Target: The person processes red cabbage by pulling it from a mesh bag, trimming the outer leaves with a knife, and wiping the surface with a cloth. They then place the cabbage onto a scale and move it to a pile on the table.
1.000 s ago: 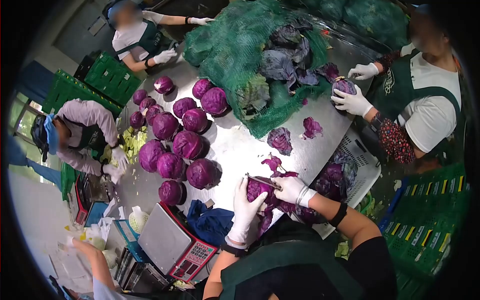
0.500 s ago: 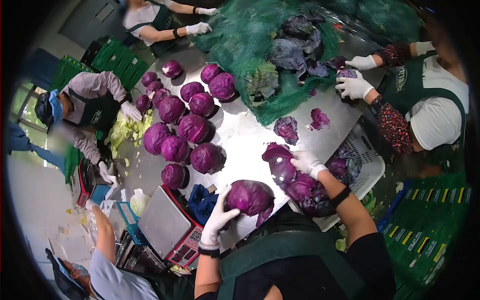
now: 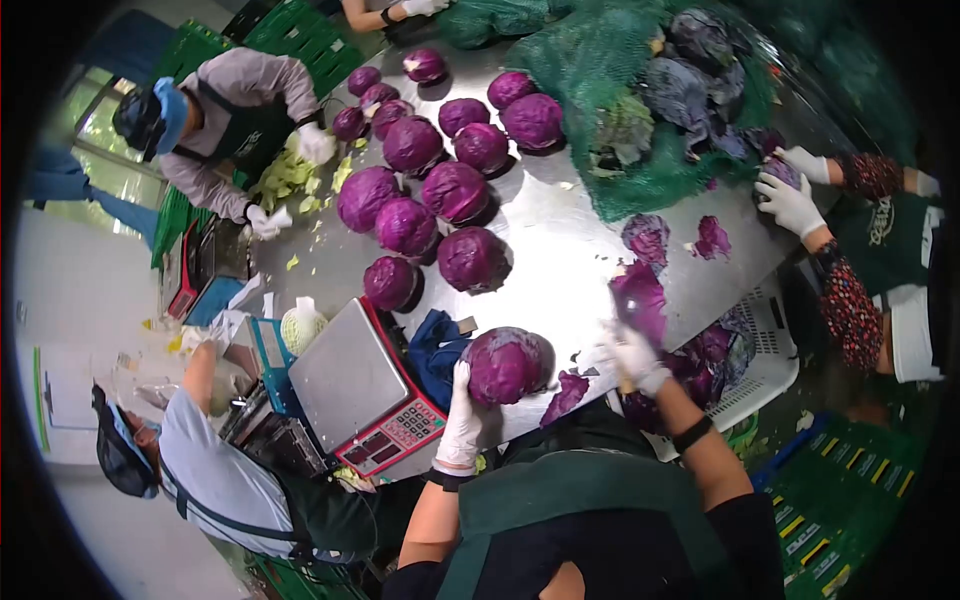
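Note:
My gloved left hand (image 3: 459,418) rests against the left side of a purple cabbage (image 3: 503,366) at the table's near edge. Over the metal table to its right, my gloved right hand (image 3: 634,360) is blurred, with a short brownish handle-like thing at its fingers. A loose purple leaf (image 3: 640,300) lies just beyond that hand. Another leaf piece (image 3: 566,397) sits beside the cabbage, close to the edge. Farther back on the table stands a group of several whole purple cabbages (image 3: 455,192).
A red scale (image 3: 345,375) and blue cloth (image 3: 437,345) are at my left. A white basket (image 3: 765,350) holds leaves at my right. Green netting (image 3: 600,150) covers the back. Gloved co-workers stand at left and right, one holding a small cabbage (image 3: 780,175).
The view has shifted, so the table contents appear farther right. My right hand has come away from the large leaf and moved nearer the edge. A leaf piece now lies apart from the cabbage.

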Available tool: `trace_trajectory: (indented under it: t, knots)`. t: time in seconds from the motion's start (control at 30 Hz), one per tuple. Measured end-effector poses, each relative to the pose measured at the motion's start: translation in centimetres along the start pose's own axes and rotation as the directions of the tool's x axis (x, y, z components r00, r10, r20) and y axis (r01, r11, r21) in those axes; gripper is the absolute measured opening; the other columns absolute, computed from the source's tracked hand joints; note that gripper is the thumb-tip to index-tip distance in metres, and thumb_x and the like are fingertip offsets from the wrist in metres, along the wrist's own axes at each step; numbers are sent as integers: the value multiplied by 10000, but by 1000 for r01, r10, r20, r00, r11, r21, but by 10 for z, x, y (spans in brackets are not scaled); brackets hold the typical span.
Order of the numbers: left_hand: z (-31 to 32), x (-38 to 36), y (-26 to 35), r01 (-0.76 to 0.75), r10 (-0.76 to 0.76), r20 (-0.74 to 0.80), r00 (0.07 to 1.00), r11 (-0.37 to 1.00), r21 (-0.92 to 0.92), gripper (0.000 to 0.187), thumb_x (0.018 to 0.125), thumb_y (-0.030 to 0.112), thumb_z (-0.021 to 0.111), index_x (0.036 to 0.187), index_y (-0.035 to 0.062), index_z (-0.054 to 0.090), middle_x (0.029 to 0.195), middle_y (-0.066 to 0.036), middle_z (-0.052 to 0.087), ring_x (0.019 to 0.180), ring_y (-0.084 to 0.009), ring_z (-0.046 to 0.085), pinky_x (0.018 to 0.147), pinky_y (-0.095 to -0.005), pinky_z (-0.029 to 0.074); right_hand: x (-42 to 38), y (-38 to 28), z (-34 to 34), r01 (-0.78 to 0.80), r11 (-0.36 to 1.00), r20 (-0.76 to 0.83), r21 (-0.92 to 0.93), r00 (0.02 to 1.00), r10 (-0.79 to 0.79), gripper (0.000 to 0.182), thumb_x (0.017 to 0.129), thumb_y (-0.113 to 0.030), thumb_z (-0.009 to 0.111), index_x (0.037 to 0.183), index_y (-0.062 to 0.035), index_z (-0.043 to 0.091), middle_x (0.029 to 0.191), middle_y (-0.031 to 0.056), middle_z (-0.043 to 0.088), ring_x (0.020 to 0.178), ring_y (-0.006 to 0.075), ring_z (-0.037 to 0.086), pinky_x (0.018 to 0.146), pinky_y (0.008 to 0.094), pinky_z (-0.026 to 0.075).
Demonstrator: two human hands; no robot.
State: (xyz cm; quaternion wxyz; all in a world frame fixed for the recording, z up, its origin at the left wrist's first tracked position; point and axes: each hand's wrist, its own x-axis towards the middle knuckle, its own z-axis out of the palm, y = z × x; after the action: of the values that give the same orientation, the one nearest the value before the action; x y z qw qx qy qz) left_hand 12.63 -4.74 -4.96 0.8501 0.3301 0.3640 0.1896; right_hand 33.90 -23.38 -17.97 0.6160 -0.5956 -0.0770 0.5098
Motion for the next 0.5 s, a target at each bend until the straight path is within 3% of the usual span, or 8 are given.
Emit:
trace_trajectory:
  t: [0.07,0.1,0.13,0.23,0.33,0.4,0.47,0.5]
  knots:
    - [0,4,-3,116,-118,-5,993,987,-111,686,852,598,484,1347,138,369,1332,-114,444,1179,-289,497,960,-443,451,-14,-18,-55,17,995,-180,97,984,1,394,919,-25,444,1302,-113,478,859,39,603,595,61,505,492,177,404]
    - [5,3,0,195,-193,33,981,972,-131,753,832,673,432,1363,144,357,1346,-120,436,1171,-297,510,902,-483,487,-32,-41,-72,93,976,-326,-199,933,-155,381,910,-18,446,1274,-110,511,893,47,606,623,73,521,507,191,433]
    - [6,4,-1,192,-189,34,981,970,-152,753,832,673,432,1363,144,357,1346,-120,436,1171,-297,510,902,-483,487,-32,-40,-99,162,648,-317,-744,769,-556,376,890,-17,458,1252,-86,533,990,63,618,673,89,547,539,210,470]
    - [10,10,-9,366,-352,102,930,904,-220,774,830,680,427,1383,149,324,1374,-150,389,1204,-364,463,909,-574,464,-68,-104,-47,126,739,-274,-661,877,-395,383,842,-54,548,1223,-16,535,1107,124,624,863,182,619,767,290,496]
    - [12,15,-22,579,-554,212,805,811,-78,845,805,750,358,1376,129,331,1302,-162,470,1099,-319,562,818,-467,545,-70,-91,8,360,814,142,-456,932,-333,582,816,-77,615,1353,-9,404,1289,158,515,1147,211,520,993,296,389]
    - [11,15,-30,642,-612,322,722,766,17,832,826,720,374,1391,113,301,1260,-157,505,1026,-271,606,749,-353,567,-65,-85,43,130,987,249,-91,963,-104,722,801,-107,660,1410,4,288,1353,187,437,1253,225,417,1057,305,311]
    - [11,20,-47,194,-212,-28,977,820,539,839,827,605,549,1377,18,312,1280,-171,484,1173,-268,495,947,-326,434,-54,-79,43,190,959,196,-210,969,-149,790,782,-126,693,1418,19,248,1348,193,430,1220,244,446,1032,307,345]
    - [12,24,-51,-107,57,107,993,825,555,822,804,400,689,1362,-48,287,1275,-200,467,1176,-275,475,992,-310,382,-54,-85,44,-9,997,157,-81,987,21,751,772,-139,704,1383,45,310,1308,194,477,1203,247,470,1015,315,362]
